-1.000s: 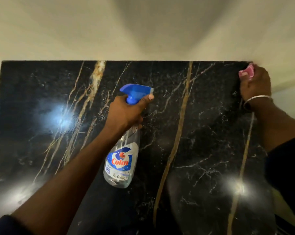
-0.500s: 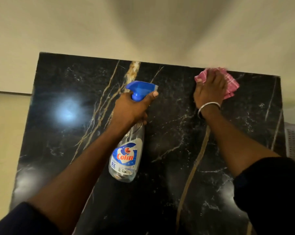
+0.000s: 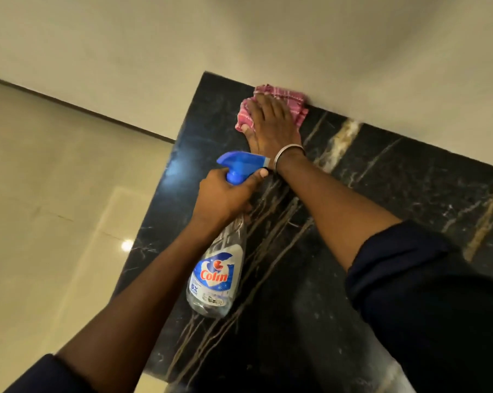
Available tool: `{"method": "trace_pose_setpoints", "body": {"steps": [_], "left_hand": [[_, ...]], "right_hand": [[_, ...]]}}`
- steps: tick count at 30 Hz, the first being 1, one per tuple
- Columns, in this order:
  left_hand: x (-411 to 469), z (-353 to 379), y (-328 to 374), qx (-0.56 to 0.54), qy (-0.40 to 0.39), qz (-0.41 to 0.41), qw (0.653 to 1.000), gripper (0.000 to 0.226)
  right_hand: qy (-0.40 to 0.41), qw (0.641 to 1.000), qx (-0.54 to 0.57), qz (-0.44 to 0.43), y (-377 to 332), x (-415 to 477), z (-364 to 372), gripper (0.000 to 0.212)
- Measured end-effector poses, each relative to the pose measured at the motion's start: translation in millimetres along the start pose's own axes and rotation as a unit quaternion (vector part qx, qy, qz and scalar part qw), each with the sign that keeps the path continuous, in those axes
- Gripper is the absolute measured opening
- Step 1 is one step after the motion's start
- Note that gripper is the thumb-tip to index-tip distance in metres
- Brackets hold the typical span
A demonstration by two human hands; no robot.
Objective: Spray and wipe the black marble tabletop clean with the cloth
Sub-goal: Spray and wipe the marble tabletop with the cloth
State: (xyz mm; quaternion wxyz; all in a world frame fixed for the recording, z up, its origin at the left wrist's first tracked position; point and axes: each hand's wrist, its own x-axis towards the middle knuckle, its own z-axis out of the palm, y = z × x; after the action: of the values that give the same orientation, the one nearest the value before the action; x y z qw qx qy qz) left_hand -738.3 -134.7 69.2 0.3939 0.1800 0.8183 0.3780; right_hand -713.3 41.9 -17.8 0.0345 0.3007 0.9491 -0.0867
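Cloth (image 3: pixel 246 116) comes first: our pink one lies at the far corner of the black marble tabletop (image 3: pixel 395 180), right up against the wall (image 3: pixel 324 38). Our right hand (image 3: pixel 271 123) lies flat on top of it with the fingers spread, pressing it down. We think this lets us rub hard and get into the corner.

Our left hand (image 3: pixel 222 194) is wrapped round the neck of the spray bottle (image 3: pixel 220 268), thumb up by the blue spray head. The bottle hangs over the stone, just beside our right wrist. We guess this is so it is ready for more spray but out of the cloth's way.

Shiny floor (image 3: pixel 55 194) lies off to the left.
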Motion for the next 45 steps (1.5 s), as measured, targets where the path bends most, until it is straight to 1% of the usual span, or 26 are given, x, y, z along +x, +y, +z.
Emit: {"method": "trace_pose_setpoints", "body": {"steps": [2,5,12,18,23,26,30,32,35,37,40,43,45], "left_hand": [[2.7,-15.4,-8.0,-0.017,-0.004,-0.017,1.0,0.036],[9.1,-32.2,-16.9,-0.042,-0.002,-0.026,0.999,0.034],[15.2,-52.2,-24.2,-0.065,0.004,-0.015,0.998,0.032],[-2.1,-64.0,-35.6,-0.074,0.032,-0.028,0.996,0.036],[-31.5,-76.9,-57.5,-0.052,0.085,-0.054,0.994,0.04],[-55.5,-85.9,-71.1,-0.073,0.108,-0.074,0.989,0.041],[-91.2,-97.0,-95.5,-0.089,0.136,-0.093,0.982,0.042],[-107.3,-103.5,-108.3,-0.09,0.159,-0.098,0.978,0.042],[-130.2,-116.2,-126.7,-0.097,0.194,-0.117,0.969,0.043],[-141.6,-125.0,-139.6,-0.106,0.216,-0.129,0.962,0.047],[-157.5,-134.3,-158.2,-0.105,0.249,-0.141,0.952,0.052],[-171.1,-139.2,-170.3,-0.108,0.27,-0.155,0.944,0.044],[-178.9,-140.6,-174.6,-0.117,0.277,-0.157,0.941,0.038]], "right_hand": [[0.0,0.999,0.005,-0.034,-21.7,22.8,0.3,0.061],[0.01,0.998,0.007,-0.061,-40.0,47.0,1.6,0.06],[0.013,0.997,-0.005,-0.071,-61.5,70.5,3.7,0.059],[0.01,0.998,-0.007,-0.062,-74.0,56.9,2.4,0.06],[-0.004,0.993,-0.023,-0.112,-112.4,16.9,12.6,0.061],[-0.012,0.991,-0.034,-0.128,-135.7,-13.6,18.8,0.063],[-0.067,0.981,-0.06,-0.174,-171.7,-68.6,25.4,0.074],[-0.092,0.976,-0.033,-0.193,-193.8,-98.9,25.7,0.08],[-0.102,0.976,0.01,-0.191,-230.2,-142.8,27.5,0.072],[-0.103,0.975,0.015,-0.195,-249.9,-168.2,31.9,0.068],[-0.108,0.967,0.007,-0.229,-271.6,-205.1,38.2,0.068],[-0.141,0.952,-0.015,-0.27,-288.4,-232.1,41.4,0.067],[-0.147,0.936,-0.057,-0.316,-296.3,-247.1,39.9,0.068]]}}
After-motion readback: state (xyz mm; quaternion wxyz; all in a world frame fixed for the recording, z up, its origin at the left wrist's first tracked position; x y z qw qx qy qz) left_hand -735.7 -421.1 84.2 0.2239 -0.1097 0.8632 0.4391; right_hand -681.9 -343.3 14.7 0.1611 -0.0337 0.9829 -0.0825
